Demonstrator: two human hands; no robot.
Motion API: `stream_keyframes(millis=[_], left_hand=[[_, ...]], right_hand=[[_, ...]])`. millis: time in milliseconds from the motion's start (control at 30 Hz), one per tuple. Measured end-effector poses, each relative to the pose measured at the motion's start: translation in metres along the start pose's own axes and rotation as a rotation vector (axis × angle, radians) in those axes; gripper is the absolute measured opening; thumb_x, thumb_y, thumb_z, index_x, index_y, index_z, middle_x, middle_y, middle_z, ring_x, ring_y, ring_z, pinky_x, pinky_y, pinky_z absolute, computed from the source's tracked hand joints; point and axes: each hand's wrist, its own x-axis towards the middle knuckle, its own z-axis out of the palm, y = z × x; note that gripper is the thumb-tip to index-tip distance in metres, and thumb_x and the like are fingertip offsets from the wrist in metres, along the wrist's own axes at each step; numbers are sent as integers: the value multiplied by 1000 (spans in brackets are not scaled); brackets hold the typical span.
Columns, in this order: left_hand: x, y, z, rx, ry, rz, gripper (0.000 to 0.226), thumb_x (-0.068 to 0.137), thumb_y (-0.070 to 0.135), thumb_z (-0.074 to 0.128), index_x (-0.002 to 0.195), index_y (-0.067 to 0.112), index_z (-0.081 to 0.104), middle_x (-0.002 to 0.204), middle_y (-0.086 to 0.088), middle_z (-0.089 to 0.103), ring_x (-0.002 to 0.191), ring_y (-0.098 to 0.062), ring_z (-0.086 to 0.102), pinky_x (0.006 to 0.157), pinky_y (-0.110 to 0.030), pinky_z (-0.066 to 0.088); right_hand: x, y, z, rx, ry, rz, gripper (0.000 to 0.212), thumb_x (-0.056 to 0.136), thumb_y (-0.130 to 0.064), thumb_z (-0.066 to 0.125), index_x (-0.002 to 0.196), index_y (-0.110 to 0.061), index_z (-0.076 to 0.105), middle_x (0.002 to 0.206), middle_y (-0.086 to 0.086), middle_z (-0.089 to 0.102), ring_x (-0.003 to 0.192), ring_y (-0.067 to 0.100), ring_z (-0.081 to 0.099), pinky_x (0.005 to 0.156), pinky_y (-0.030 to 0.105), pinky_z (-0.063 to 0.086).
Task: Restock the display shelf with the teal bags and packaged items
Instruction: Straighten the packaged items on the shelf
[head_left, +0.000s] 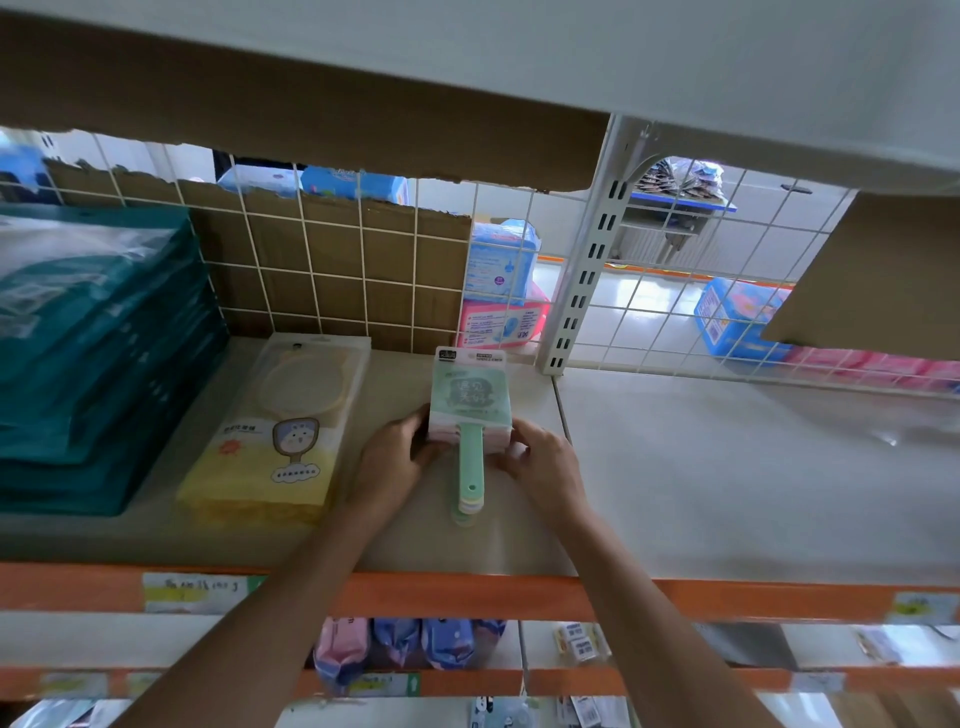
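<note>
Between both hands (395, 452), pastel green-topped mirror stack (470, 410)

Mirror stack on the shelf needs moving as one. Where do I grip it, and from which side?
Grip the stack of hand mirrors at its wide square heads, one hand on each side, as the left hand and right hand do now. The narrow handles fan out toward you, so holding those would likely let the stack splay.

Bag stack (88, 358) left of yellow packet (270, 441), paddle stack (470, 410) right.

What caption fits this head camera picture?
Both hands, left hand and right hand, square a stack of pastel handled packaged mirrors on the beige shelf.
</note>
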Motion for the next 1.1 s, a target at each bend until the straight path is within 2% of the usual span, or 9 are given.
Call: stream_keyframes(millis=[67, 200, 333, 467, 633, 800, 967, 1100], left_hand=[[-1, 0, 0, -2, 0, -5, 46, 92, 31, 55, 137, 20, 47, 122, -7, 62, 109, -22, 57, 75, -21, 35], [0, 0, 1, -31, -2, -36, 44, 92, 30, 56, 134, 20, 49, 122, -5, 62, 108, -20, 57, 76, -21, 36], [0, -2, 2, -62, -8, -32, 41, 91, 28, 58, 130, 18, 53, 120, -6, 64, 107, -22, 58, 77, -23, 39], [-1, -2, 4, -62, -3, -14, 42, 91, 27, 58, 131, 16, 53, 120, -8, 63, 108, -23, 58, 80, -23, 40], [0, -3, 4, -71, 10, 4, 40, 91, 24, 58, 130, 14, 54, 121, -8, 63, 109, -23, 58, 78, -22, 38], [1, -5, 4, -83, 7, -2, 40, 90, 24, 59, 128, 13, 55, 121, -9, 63, 109, -24, 58, 83, -24, 40], [1, -3, 3, -111, -9, 31, 38, 90, 24, 59, 126, 12, 56, 119, -9, 64, 108, -24, 60, 81, -23, 41], [1, -4, 2, -108, -9, 21, 38, 91, 25, 57, 126, 11, 56, 118, -10, 65, 107, -25, 60, 85, -27, 43]], right_hand=[[-1, 0, -1, 25, -1, 4, 44, 75, -30, 61, 119, -28, 63, 89, 5, 71, 69, 21, 54, 65, 30, 42], [-2, 1, 0, 24, -2, 7, 38, 80, -22, 64, 118, -29, 63, 87, 5, 71, 67, 16, 49, 66, 32, 44], [-3, -1, -1, 54, 2, 16, 46, 73, -34, 50, 117, -32, 64, 85, 3, 71, 67, 17, 52, 67, 32, 45], [-6, -3, -3, 92, 10, 16, 47, 71, -34, 47, 114, -29, 66, 85, 0, 70, 67, 13, 51, 66, 30, 45], [-6, -2, -4, 79, -3, 24, 30, 79, -26, 60, 109, -25, 68, 86, -1, 71, 69, 12, 53, 67, 29, 43], [-6, -2, -3, 68, 8, 40, 23, 82, -20, 65, 104, -21, 69, 87, 2, 71, 75, 21, 62, 68, 33, 47], [-7, -4, -6, 68, 6, 23, 24, 83, -23, 66, 107, -25, 69, 76, -5, 66, 65, 12, 53, 62, 26, 38], [-7, -5, -6, 69, 13, 30, 20, 85, -26, 64, 104, -25, 69, 71, -6, 61, 63, 14, 52, 61, 27, 37]])
